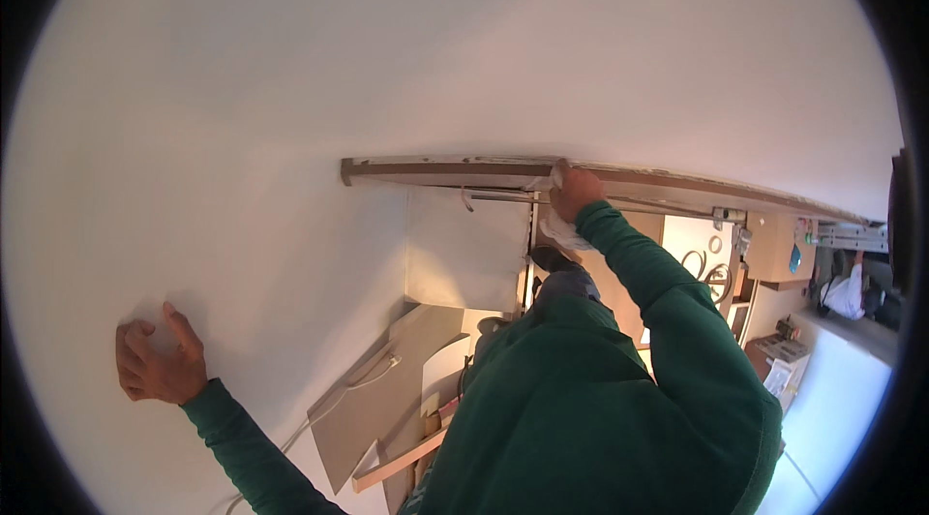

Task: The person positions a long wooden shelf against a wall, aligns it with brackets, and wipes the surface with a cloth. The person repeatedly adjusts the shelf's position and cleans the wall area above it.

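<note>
My right hand (581, 190) is closed on a crumpled white cloth (564, 230), part of which hangs below the fingers. It presses at the long brown edge strip (445, 168), where ragged white marks run along the line against the white surface (484, 50). My left hand (160, 360) rests against the white wall at the far left, with curled fingers, the thumb held apart and nothing in it. Both arms wear green sleeves.
Grey-brown panels (373, 399) and a wooden strip (397, 467) lean below on the left. Coiled cable (716, 281) lies at the right, near a metal fitting (728, 215). Another person in a white top (845, 294) is at the far right by a ladder (852, 236).
</note>
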Available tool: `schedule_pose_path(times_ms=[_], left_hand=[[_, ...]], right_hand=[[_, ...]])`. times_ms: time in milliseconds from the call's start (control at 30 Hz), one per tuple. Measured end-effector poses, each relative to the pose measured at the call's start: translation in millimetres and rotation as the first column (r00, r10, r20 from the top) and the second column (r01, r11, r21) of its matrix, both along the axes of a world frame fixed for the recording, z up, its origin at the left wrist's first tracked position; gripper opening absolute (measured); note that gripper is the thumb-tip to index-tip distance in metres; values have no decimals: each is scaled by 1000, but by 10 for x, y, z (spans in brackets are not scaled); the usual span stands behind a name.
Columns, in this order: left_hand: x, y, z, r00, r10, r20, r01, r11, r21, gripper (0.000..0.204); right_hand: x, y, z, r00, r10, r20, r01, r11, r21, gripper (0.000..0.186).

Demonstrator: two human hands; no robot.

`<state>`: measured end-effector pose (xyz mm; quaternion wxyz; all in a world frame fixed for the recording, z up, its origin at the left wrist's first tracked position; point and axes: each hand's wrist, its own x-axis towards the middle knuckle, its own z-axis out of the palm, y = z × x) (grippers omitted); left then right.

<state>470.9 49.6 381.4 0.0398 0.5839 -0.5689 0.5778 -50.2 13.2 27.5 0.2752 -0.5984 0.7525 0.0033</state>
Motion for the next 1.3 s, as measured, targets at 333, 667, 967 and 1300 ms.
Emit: schedule_pose_path(times_ms=[333,667,967,1300], left_hand=[[86,28,-24,1000,-2,-23,1,999,-48,33],[4,-29,-28,999,-1,-45,-1,999,-36,34],[-9,-1,-22,997,-25,-73,24,1000,-14,35],[-370,-128,-854,802,-266,-535,439,869,228,18]], right_hand=[[1406,-620,218,972,126,200,-141,988,65,46],[2961,-1272,145,927,216,306,-229,973,7,41],[2183,-1064,88,946,292,138,-300,953,40,36],[-31,919,230,975,167,145,-178,982,60,71]])
